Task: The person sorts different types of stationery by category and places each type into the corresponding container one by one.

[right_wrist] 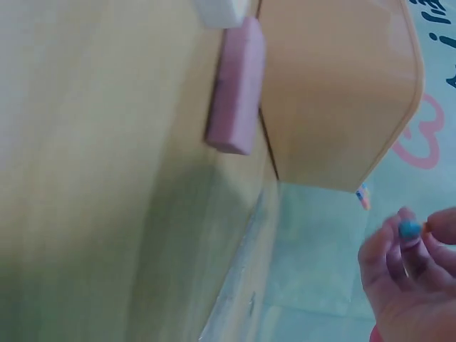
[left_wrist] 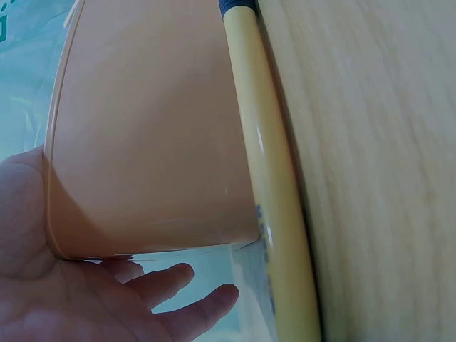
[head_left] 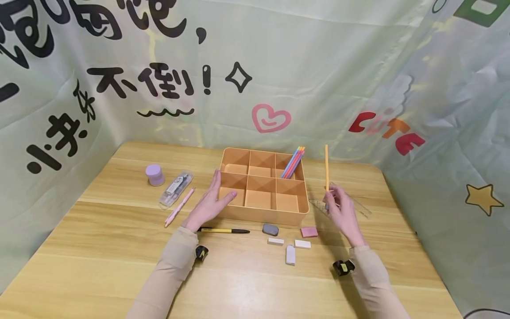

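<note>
An orange desk organizer (head_left: pixel 260 215) with several compartments stands in the middle of the table. My left hand (head_left: pixel 208 201) rests at its front left corner, fingers extended along the side and thumb at the front rim; the left wrist view shows the palm against the corner. Right of the organizer, my right hand (head_left: pixel 338 208) pinches an orange pencil (head_left: pixel 326 166) held upright, whose blue end (right_wrist: pixel 410 229) shows below the fingers in the right wrist view. Blue and pink pencils (head_left: pixel 292 163) lean in the back right compartment.
A yellow-and-black pen (head_left: pixel 223 230) lies before the organizer, near a grey eraser (head_left: pixel 270 229), a pink eraser (head_left: pixel 309 232) and several white ones. At left are a purple jar (head_left: pixel 154 174), a clear case (head_left: pixel 176 189) and a pink pen (head_left: pixel 180 207). Clear rulers (head_left: pixel 360 207) lie beyond my right hand.
</note>
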Available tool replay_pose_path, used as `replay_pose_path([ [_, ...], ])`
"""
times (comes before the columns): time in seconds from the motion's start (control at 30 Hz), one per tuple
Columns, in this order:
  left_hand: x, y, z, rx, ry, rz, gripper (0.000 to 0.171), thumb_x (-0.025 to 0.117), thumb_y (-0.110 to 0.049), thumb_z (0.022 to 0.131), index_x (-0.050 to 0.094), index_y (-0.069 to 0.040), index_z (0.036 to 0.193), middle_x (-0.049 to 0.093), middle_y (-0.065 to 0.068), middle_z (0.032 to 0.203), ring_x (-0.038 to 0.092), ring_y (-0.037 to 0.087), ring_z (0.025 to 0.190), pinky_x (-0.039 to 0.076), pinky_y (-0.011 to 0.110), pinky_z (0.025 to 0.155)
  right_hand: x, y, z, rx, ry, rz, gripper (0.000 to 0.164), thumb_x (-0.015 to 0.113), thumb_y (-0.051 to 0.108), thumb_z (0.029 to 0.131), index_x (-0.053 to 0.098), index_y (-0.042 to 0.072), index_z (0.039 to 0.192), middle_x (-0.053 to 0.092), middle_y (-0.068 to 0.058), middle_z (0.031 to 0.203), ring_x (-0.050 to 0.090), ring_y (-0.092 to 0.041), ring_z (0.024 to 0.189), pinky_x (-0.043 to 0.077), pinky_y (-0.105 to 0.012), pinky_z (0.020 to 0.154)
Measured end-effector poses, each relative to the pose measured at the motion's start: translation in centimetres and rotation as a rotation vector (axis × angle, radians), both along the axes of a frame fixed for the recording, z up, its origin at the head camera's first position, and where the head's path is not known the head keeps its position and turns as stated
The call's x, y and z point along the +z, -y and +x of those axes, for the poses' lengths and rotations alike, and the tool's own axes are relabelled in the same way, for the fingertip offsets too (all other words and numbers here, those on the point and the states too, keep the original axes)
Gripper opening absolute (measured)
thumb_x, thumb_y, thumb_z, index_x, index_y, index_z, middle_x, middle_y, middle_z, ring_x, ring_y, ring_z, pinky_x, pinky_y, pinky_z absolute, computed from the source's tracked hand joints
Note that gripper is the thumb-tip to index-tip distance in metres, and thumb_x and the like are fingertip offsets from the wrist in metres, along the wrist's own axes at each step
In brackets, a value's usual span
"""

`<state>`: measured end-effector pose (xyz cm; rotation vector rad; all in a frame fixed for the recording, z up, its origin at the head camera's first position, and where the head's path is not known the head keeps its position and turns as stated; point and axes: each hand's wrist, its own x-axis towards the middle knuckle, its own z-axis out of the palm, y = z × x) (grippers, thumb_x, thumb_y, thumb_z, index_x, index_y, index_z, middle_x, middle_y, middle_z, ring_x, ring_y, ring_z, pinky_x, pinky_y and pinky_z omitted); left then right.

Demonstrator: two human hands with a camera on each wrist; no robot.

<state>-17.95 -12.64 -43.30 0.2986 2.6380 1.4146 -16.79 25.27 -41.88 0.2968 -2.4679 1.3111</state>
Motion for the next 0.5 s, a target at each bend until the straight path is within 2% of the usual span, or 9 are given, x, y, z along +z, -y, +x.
replay_pose_path([
  [0.13,0.1,0.0,0.1,-0.003,0.006,0.012,0.095,0.051,-0.047,0.103,-0.018,-0.014,0.159,-0.023,0.003,0.168,-0.008,0.030,0.158,0.004,0.052,0.129,0.4,0.2,-0.7,-0.108,-0.019,0.016,0.026,0.050,0.003,0.103,0.062,-0.013,0.119,0.065,-0.028,0.086,0.050,0.007,0.065,0.044,-0.006,0.059],
  [0.2,0.1,0.0,0.1,-0.003,0.005,0.017,0.095,0.052,-0.046,0.103,-0.017,-0.013,0.160,-0.023,0.003,0.168,-0.008,0.030,0.158,0.004,0.052,0.129,0.6,0.4,-0.9,-0.158,-0.006,0.000,0.026,0.052,0.005,0.103,0.066,-0.011,0.118,0.067,-0.027,0.088,0.050,0.010,0.066,0.042,-0.004,0.060],
  [0.27,0.1,0.0,0.1,-0.004,0.003,0.019,0.095,0.052,-0.046,0.103,-0.017,-0.012,0.160,-0.023,0.004,0.168,-0.008,0.030,0.158,0.004,0.052,0.129,0.9,0.6,-1.2,-0.192,0.018,-0.051,0.026,0.055,0.008,0.103,0.068,-0.008,0.117,0.068,-0.019,0.085,0.049,0.009,0.065,0.041,-0.006,0.058],
  [0.33,0.1,0.0,0.1,-0.004,0.000,0.016,0.094,0.052,-0.045,0.104,-0.017,-0.012,0.160,-0.022,0.004,0.168,-0.008,0.031,0.158,0.004,0.052,0.129,1.3,0.8,-1.5,-0.200,0.048,-0.141,0.026,0.056,0.011,0.103,0.069,-0.007,0.117,0.067,-0.007,0.080,0.050,0.006,0.062,0.042,-0.010,0.056],
  [0.4,0.0,0.0,0.1,-0.004,-0.003,0.012,0.095,0.052,-0.044,0.103,-0.016,-0.011,0.160,-0.022,0.004,0.168,-0.008,0.031,0.158,0.005,0.053,0.129,1.6,1.1,-1.9,-0.191,0.070,-0.277,0.027,0.056,0.011,0.102,0.068,-0.008,0.117,0.063,0.004,0.076,0.054,0.003,0.061,0.046,-0.012,0.058],
  [0.5,0.0,0.0,0.0,-0.004,-0.002,0.008,0.095,0.052,-0.045,0.103,-0.016,-0.011,0.160,-0.022,0.004,0.168,-0.007,0.032,0.158,0.005,0.052,0.129,2.2,1.4,-2.5,-0.150,0.080,-0.536,0.024,0.059,0.007,0.100,0.066,-0.011,0.113,0.061,0.009,0.070,0.057,-0.004,0.060,0.052,-0.016,0.058],
])
